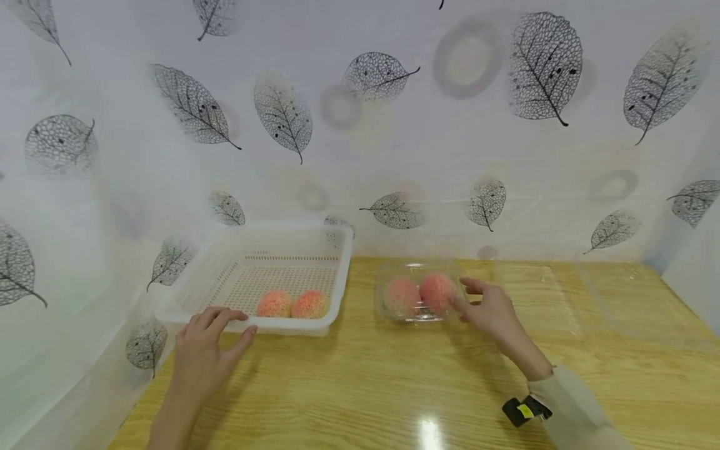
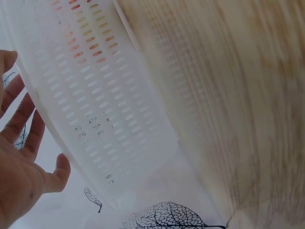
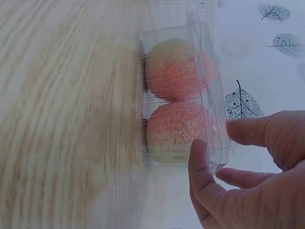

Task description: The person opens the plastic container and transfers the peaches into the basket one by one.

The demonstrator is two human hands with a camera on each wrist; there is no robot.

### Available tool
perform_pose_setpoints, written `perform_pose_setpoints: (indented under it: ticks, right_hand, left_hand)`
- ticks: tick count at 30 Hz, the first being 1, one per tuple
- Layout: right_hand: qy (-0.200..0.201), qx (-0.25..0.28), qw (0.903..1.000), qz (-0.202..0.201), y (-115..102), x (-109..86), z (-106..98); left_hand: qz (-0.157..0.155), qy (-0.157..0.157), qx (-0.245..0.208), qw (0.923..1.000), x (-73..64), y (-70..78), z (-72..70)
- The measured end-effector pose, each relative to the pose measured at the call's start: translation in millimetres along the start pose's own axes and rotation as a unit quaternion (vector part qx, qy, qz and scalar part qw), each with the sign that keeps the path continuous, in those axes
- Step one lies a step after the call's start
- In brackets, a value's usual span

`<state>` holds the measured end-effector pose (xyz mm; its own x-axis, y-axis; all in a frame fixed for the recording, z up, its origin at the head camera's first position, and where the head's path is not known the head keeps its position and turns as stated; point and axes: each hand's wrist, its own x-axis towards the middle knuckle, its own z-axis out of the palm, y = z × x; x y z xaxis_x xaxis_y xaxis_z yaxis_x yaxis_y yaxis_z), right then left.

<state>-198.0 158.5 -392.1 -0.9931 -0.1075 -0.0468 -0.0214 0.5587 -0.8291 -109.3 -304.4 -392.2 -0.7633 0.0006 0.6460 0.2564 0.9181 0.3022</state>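
In the head view, a clear plastic box (image 1: 422, 316) stands mid-table with two pinkish peaches (image 3: 176, 129) inside; its cover appears to lie over them. My right hand (image 1: 490, 312) is at the box's right end. The right wrist view has the thumb and fingers (image 3: 202, 179) spread around that corner, lightly bent and touching or very near the plastic. To the left, a white perforated basket (image 1: 304, 324) holds two more peaches (image 1: 310, 304). My left hand (image 1: 205, 353) rests along its front rim, fingertips just over the edge, thumb apart in the left wrist view.
Faint clear plastic pieces (image 1: 540, 300) lie on the right part of the wooden table (image 1: 365, 387). A pale curtain printed with dark leaves (image 1: 394, 144) hangs behind the table and along the left side.
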Motion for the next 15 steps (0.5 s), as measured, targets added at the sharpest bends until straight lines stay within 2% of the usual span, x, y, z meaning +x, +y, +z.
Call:
perform_pose_setpoints:
  ticks: [15]
  right_hand:
    - [-0.009,0.002,0.9999,0.004,0,-13.7,-1]
  left_hand:
    - [-0.001,0.002,-0.007,1.0000,-0.2,2.0,0.2]
